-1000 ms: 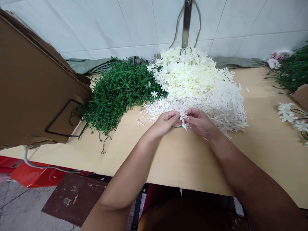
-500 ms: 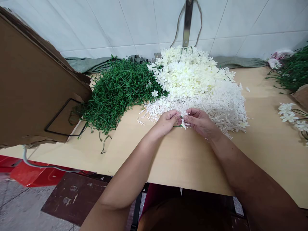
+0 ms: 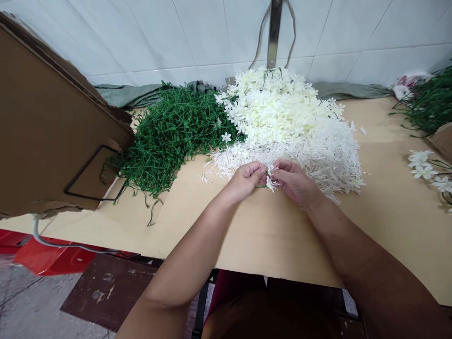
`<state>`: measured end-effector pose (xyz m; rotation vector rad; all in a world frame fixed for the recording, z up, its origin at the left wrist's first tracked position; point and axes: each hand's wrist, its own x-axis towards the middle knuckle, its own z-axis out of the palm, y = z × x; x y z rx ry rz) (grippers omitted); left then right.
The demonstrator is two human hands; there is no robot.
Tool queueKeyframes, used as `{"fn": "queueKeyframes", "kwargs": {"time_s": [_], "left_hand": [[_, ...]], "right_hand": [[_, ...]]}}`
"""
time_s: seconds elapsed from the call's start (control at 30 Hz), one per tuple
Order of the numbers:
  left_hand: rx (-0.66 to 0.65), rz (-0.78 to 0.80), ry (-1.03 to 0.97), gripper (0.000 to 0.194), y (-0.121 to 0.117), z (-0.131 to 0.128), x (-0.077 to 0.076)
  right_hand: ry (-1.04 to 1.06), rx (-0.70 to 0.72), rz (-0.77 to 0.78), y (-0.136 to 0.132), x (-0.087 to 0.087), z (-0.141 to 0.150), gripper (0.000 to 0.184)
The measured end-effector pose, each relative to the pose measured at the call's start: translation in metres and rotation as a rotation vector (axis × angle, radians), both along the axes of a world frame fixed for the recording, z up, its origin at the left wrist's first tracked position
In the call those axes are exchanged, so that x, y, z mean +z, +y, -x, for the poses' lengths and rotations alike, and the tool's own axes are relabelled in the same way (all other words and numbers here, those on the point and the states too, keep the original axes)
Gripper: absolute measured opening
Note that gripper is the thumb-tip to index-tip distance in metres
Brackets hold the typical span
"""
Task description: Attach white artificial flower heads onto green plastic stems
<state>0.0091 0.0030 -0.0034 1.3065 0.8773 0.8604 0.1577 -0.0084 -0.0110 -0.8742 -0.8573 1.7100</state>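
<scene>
My left hand (image 3: 248, 180) pinches a short green artificial stem (image 3: 262, 187) between thumb and fingers. White artificial flowers (image 3: 270, 182) are on that stem, between my two hands. My right hand (image 3: 292, 180) is closed in a pinch at the upper flower, its fingertips nearly touching my left hand's. Just behind my hands lies a heap of thin white stamens (image 3: 318, 155). Beyond it rises a pile of white flower heads (image 3: 275, 108). To the left spreads a mound of green plastic stems (image 3: 176, 132).
A cardboard box (image 3: 52, 122) with a black wire frame (image 3: 81, 170) stands at the left of the wooden table (image 3: 197, 221). Finished-looking white flowers (image 3: 423, 170) and more green stems (image 3: 431, 103) lie at the right. A metal bar (image 3: 274, 37) stands against the tiled wall.
The lower white flower between my hands has shifted slightly and shows a bit more. My right fingers have moved a little at the upper flower. Both hands stay in nearly the same place.
</scene>
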Motion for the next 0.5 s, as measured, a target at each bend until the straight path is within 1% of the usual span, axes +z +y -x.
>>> {"fn": "queueKeyframes", "kwargs": {"time_s": [0.17,0.37,0.5], "left_hand": [[0.002,0.015,-0.034,0.051,-0.0002,-0.0002,0.0029],[-0.013,0.019,-0.065,0.049,0.0003,0.0014,0.0014],[-0.026,0.007,-0.044,0.051,0.0006,0.0015,0.0006]], "right_hand": [[0.029,0.031,0.011,-0.0009,-0.0004,-0.0013,0.023],[0.060,0.057,0.007,0.0007,-0.0026,-0.0034,0.021],[0.059,0.060,-0.013,0.0002,-0.0020,-0.0030,0.019]]}}
